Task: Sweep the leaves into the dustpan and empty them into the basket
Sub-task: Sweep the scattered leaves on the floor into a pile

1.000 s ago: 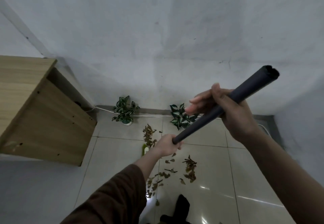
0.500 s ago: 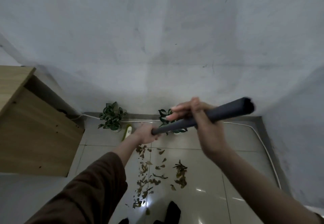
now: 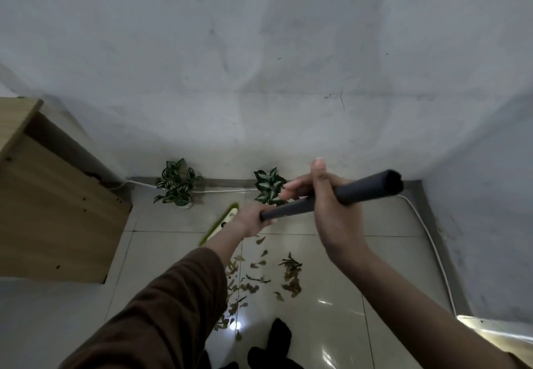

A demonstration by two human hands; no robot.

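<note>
Both hands grip a dark grey broom handle point(image 3: 363, 191). My right hand point(image 3: 331, 213) holds it near the top end, and my left hand point(image 3: 250, 220) holds it lower down. The green and white broom head point(image 3: 220, 223) rests on the tiled floor near the wall, left of my left hand. Dry brown leaves point(image 3: 261, 277) lie scattered on the tiles between the broom head and my feet, with a denser clump point(image 3: 291, 276) to the right. No dustpan or basket is in view.
Two small potted plants point(image 3: 176, 185) point(image 3: 269, 185) stand against the wall. A wooden cabinet point(image 3: 52, 204) is at the left. A white cable point(image 3: 429, 241) runs along the skirting and down the right side. My dark-socked feet point(image 3: 277, 340) are at the bottom.
The broom head swung from among the leaves out toward the wall and now lies farther from me. My hands dropped lower and the handle tilted flatter.
</note>
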